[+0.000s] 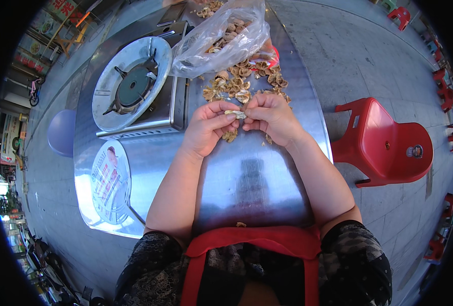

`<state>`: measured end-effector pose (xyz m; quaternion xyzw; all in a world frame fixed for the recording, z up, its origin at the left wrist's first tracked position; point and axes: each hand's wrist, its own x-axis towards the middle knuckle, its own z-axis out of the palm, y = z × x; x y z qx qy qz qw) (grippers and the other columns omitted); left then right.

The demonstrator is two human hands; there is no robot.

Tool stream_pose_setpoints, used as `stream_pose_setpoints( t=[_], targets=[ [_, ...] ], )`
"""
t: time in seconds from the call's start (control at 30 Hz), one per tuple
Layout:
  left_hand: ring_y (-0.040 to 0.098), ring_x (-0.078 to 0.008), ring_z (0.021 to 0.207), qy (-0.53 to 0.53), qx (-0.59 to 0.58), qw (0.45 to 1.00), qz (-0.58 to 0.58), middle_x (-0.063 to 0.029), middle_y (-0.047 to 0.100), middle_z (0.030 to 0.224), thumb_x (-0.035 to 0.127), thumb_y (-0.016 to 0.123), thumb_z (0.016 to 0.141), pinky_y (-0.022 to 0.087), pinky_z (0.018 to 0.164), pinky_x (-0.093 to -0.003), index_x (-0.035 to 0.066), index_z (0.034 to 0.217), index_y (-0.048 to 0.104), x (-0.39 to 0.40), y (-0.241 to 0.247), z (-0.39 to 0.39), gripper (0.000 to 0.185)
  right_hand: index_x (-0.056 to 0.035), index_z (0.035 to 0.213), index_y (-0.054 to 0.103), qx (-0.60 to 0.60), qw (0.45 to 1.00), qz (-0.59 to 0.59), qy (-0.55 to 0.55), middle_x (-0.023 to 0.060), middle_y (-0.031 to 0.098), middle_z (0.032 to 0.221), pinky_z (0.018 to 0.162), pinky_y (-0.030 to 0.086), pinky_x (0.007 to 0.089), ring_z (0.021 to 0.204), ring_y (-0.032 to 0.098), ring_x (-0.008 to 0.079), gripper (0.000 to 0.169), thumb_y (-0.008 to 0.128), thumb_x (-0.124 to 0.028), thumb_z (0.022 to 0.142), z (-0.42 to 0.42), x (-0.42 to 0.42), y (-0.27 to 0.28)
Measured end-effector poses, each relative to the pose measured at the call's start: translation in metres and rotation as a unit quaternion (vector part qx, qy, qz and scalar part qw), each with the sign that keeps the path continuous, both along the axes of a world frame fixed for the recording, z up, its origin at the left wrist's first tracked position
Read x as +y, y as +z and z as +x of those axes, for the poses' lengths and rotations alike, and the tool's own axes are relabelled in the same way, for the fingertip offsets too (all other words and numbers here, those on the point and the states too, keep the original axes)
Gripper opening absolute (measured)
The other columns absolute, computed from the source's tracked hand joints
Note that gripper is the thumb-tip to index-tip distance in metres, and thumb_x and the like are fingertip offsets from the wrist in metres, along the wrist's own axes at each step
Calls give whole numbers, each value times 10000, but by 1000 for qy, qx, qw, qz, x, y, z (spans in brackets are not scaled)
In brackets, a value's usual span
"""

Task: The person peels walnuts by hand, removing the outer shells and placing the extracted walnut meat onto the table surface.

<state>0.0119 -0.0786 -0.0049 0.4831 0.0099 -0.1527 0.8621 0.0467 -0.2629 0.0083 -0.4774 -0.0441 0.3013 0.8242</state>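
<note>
Between the fingertips of both hands is a pale piece of walnut kernel (235, 114). My left hand (214, 124) pinches it from one side, and my right hand (270, 118) grips its other end. Just beyond my fingers lies a loose heap of cracked walnut shells (232, 85) on the shiny metal table (249, 183). A smaller shell fragment (230, 135) rests under my hands. Behind the heap, a clear plastic bag (188, 61) lies with whole walnuts (232, 32) showing in it. Something red partly shows under the bag's right side.
To the left stands a portable gas stove (142, 124) with a round metal windshield (108, 88) around its burner. A printed hand fan (110, 179) lies nearer on the table. A red plastic chair (383, 145) stands right of the table, and a purple-blue stool (61, 133) left.
</note>
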Motion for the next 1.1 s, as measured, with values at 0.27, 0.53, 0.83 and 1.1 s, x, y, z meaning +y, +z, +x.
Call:
stream_pose_setpoints(
  t=[0.27,0.53,0.83,1.1],
  targets=[
    [623,-159,774,13,24,997,-68,-86,628,879,-19,589,800,520,711,-242,-10,1007,579,9,-2,3,208,-13,752,558,-6,998,-59,-15,51,584,703,591,542,265,598,593,127,74,623,-19,785,1,2,0],
    [601,-132,797,79,-38,996,-2,-84,627,913,-20,571,813,497,739,-243,-15,1076,569,4,-5,4,263,-2,778,568,-182,959,-197,-95,33,583,698,493,450,207,533,533,79,57,620,-19,794,-3,11,-4],
    [611,-176,858,110,-75,990,47,-106,609,978,6,560,835,515,757,-288,-1,1111,549,-9,3,2,277,-12,832,619,-322,894,-272,-151,34,595,720,558,454,219,608,547,78,75,624,-3,757,-6,12,-12],
    [622,-167,809,105,-81,986,96,-103,617,912,-16,557,828,509,746,-267,-25,1045,539,-11,1,2,218,-15,841,623,-467,811,-288,-205,94,625,773,574,491,279,667,618,193,102,627,8,741,-10,14,-11]
  ],
)
